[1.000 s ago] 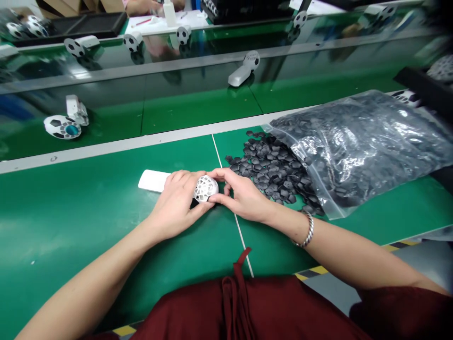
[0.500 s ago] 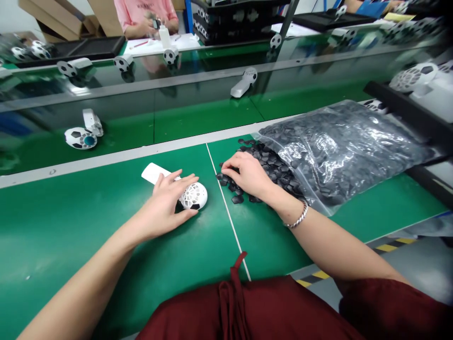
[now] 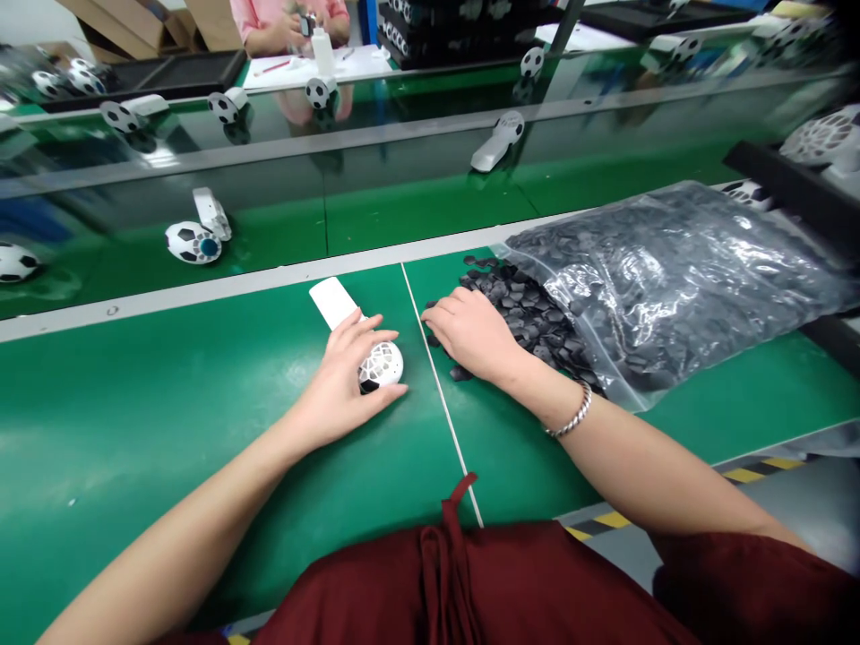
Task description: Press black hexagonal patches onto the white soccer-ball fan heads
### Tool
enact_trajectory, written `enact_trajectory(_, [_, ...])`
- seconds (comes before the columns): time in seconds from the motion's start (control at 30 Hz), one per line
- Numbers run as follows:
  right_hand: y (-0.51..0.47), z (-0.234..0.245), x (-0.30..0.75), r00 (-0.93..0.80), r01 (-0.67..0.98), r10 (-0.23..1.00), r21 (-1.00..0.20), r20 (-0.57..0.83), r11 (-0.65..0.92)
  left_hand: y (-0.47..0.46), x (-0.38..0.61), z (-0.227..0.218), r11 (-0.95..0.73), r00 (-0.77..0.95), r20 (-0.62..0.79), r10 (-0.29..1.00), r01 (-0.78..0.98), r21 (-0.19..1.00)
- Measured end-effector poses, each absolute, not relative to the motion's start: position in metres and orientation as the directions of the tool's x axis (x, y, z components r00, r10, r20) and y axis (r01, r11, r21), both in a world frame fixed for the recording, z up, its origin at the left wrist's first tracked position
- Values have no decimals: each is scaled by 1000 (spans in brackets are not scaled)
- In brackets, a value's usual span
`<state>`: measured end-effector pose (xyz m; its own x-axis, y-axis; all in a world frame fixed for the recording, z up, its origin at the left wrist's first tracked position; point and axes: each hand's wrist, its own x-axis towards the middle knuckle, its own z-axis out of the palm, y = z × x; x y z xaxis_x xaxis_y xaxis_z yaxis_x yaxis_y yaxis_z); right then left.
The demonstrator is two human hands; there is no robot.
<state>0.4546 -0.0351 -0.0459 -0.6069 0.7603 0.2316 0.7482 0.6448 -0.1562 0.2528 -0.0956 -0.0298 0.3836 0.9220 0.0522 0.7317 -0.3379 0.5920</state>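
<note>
My left hand (image 3: 346, 385) is wrapped round the ball-shaped head of a white football-patterned device (image 3: 384, 363), which lies on the green bench. Its flat white arm (image 3: 331, 303) sticks out beyond my fingers. The head has an open white lattice and a black patch beside my thumb. My right hand (image 3: 470, 333) rests at the near left edge of a pile of small black pentagonal pieces (image 3: 530, 313). Its fingers are bent and pressed together, tips down; whatever is between them is hidden. A clear plastic bag (image 3: 678, 278) full of such pieces lies open beside the pile.
Beyond the bench runs a green conveyor (image 3: 282, 224) carrying similar devices, one (image 3: 194, 242) at left and another (image 3: 501, 141) farther right. A black tray rack (image 3: 793, 193) stands at right. Across the line, a person in a pink top (image 3: 288, 27) handles something near a white bottle (image 3: 322, 52).
My left hand and the device have shifted right, and the device's arm has swung to a steeper angle. My right fingertips have drawn slightly closer together at the pile. Devices on the near conveyor have moved right.
</note>
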Motion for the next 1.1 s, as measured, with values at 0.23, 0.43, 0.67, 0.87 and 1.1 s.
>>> enact_trajectory(0.23, [-59, -34, 449, -657, 237, 722, -849, 217, 472, -93, 249, -27, -345, 436, 32, 900, 664, 663])
enact_trajectory(0.43, [-65, -43, 438, -625, 195, 764, -916, 159, 350, -92, 250, -27, -356, 434, 46, 900, 669, 652])
enact_trajectory(0.67, [-66, -41, 437, -597, 217, 798, -941, 84, 261, -92, 252, -27, -330, 408, 42, 912, 669, 666])
enact_trajectory(0.87, [-66, -45, 431, -557, 232, 830, -957, 17, 176, -92, 254, -28, -335, 415, 44, 909, 661, 672])
enact_trajectory(1.1, [-57, -38, 444, -537, 478, 841, -799, 64, 366, -95, 256, -30, -363, 448, 57, 892, 636, 681])
